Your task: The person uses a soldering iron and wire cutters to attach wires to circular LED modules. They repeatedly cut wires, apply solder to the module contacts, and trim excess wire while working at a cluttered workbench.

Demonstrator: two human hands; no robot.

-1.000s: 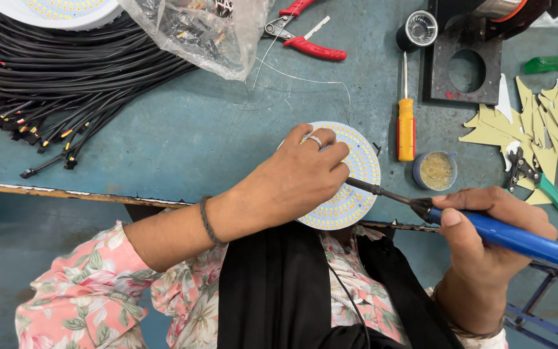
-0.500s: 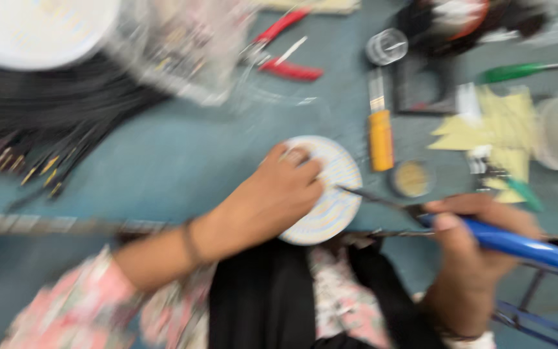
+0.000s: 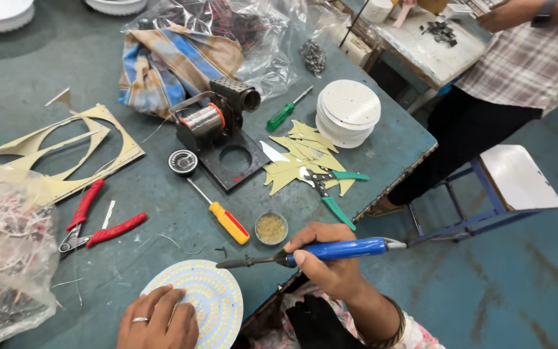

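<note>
Your right hand point(image 3: 330, 262) is wrapped closed around the blue handle of a soldering iron point(image 3: 311, 252), thumb laid along the front of the grip, the dark tip pointing left and hanging just above the table point(image 3: 27, 84), near the round white LED board point(image 3: 211, 294). Your left hand point(image 3: 157, 320) lies flat on that board with the fingers spread and only loosely curled, pressing rather than gripping; a ring sits on one finger. The board rests at the table's near edge, and your hand covers its lower left part (the bottom of both is cut off by the picture's edge).

Just beyond the iron's tip, a small round tin of yellowish flux point(image 3: 271, 227) sits beside an orange-handled screwdriver point(image 3: 221, 216). Green-handled cutters point(image 3: 330, 187) lie on a heap of pale card offcuts point(image 3: 298, 155) close to the right edge. Further back stands a black soldering stand with a solder spool point(image 3: 217, 129), then a green screwdriver point(image 3: 285, 113) and a stack of white discs point(image 3: 348, 111) near the far right corner. Red-handled pliers point(image 3: 92, 223) lie toward the left edge, next to a clear plastic bag point(image 3: 4, 252) whose contents are hard to make out. Another person point(image 3: 518, 64) stands past the far right corner, mostly out of the picture.
</note>
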